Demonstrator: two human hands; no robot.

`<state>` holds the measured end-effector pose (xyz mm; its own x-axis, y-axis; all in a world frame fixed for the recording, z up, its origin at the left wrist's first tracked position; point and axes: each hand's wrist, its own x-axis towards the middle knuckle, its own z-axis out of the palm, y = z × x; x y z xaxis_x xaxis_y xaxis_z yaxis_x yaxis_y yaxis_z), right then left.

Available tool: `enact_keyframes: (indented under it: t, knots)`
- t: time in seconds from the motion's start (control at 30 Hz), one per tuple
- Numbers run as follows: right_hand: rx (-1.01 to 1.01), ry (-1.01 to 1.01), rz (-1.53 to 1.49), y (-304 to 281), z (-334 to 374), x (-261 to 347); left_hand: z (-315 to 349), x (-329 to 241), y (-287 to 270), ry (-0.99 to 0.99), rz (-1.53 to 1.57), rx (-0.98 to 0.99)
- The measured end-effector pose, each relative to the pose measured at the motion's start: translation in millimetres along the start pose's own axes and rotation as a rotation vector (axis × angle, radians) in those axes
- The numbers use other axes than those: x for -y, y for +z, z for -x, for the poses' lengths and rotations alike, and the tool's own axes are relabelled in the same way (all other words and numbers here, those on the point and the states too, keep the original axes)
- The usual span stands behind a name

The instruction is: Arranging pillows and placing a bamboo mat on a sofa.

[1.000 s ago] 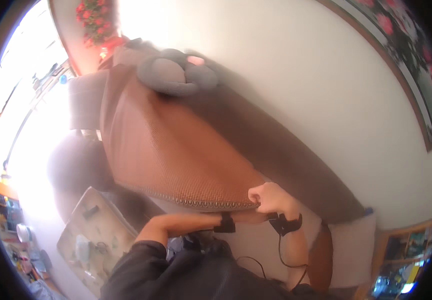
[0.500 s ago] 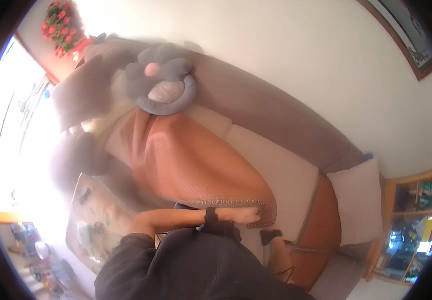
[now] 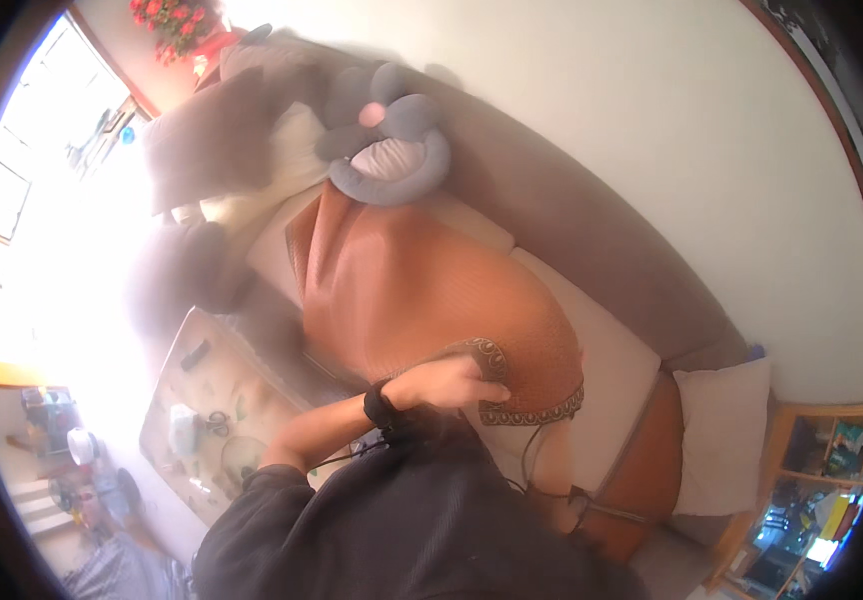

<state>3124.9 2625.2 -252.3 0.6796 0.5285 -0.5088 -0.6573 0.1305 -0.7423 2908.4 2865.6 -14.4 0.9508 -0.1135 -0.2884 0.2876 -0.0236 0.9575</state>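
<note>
My left hand is closed on the decorated edge of a brown woven sofa mat, near one corner. A dark band circles that wrist. The mat arches over the pale seat cushions of a long sofa, its near end lifted and bent in my grip. My right forearm rises beside the mat's patterned trim, blurred. Most of the right hand is behind the mat's right corner, so its fingers cannot be made out. A thin dark cord hangs near that forearm.
Against the far end lie grey cushions, among them a flower-shaped pillow and a round pet bed. A pale pillow leans at the right end. A low table with scissors stands left; a glass-doored cabinet stands right.
My left hand has moved left and up with the mat's edge, folding its near corner upward. The right forearm has also risen beside the mat. The view has shifted slightly.
</note>
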Motion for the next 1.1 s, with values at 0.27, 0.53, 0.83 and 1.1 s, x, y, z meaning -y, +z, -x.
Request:
enact_keyframes:
  t: [0.27,0.53,0.83,1.1]
  knots:
    - [-0.184,-0.351,0.372,53.0,-32.0,111.3,74.6,-4.0,-38.3,0.114,0.105,-0.194]
    - [-0.088,-0.558,0.357,174.9,3.1,292.2,99.7,-38.4,19.2,0.631,-0.391,-0.187]
    - [-0.014,-0.7,0.389,12.1,49.4,379.3,31.2,-59.6,122.8,0.833,-0.762,-0.1]
    - [-0.248,-0.607,0.37,-188.3,131.1,398.4,-90.5,-50.1,236.5,0.676,-0.478,0.124]
